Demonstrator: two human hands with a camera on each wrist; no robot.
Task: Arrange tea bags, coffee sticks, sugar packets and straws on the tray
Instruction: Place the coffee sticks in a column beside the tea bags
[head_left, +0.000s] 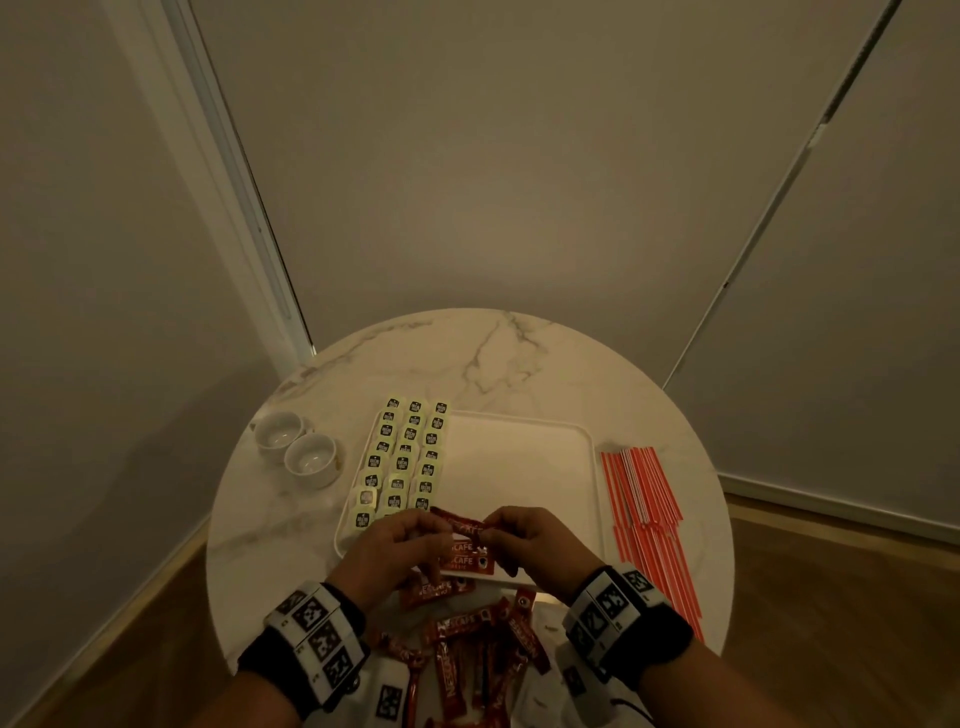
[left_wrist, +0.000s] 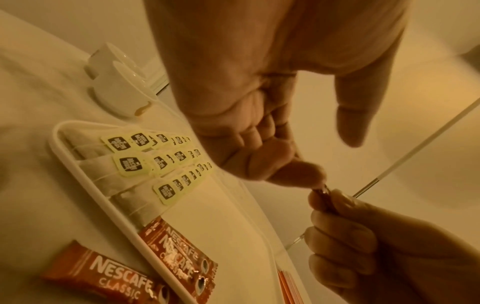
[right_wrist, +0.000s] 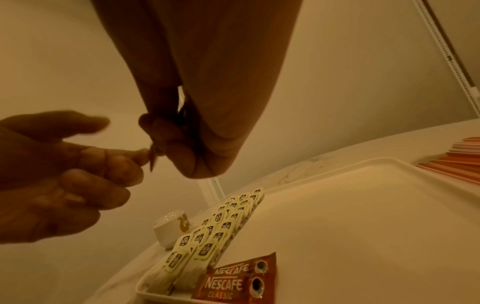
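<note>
Head view: left of the white tray (head_left: 592, 467) on the round marble surface (head_left: 493, 358), two white cups (head_left: 293, 449) stand side by side. Tea bags (head_left: 405, 457) fill the tray's left part in three columns. Over the tray's near edge, left hand (head_left: 395, 545) and right hand (head_left: 530, 540) each have their grip pinched on one coffee stick (head_left: 465, 522), two more sticks (head_left: 465, 561) lying flat beneath. Red-striped straws (head_left: 649, 514) lie right of the tray, too many to count.

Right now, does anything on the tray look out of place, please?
One tea bag tag in the left column, near the front of the tray, shows a pale face; the others show dark logos.
</note>
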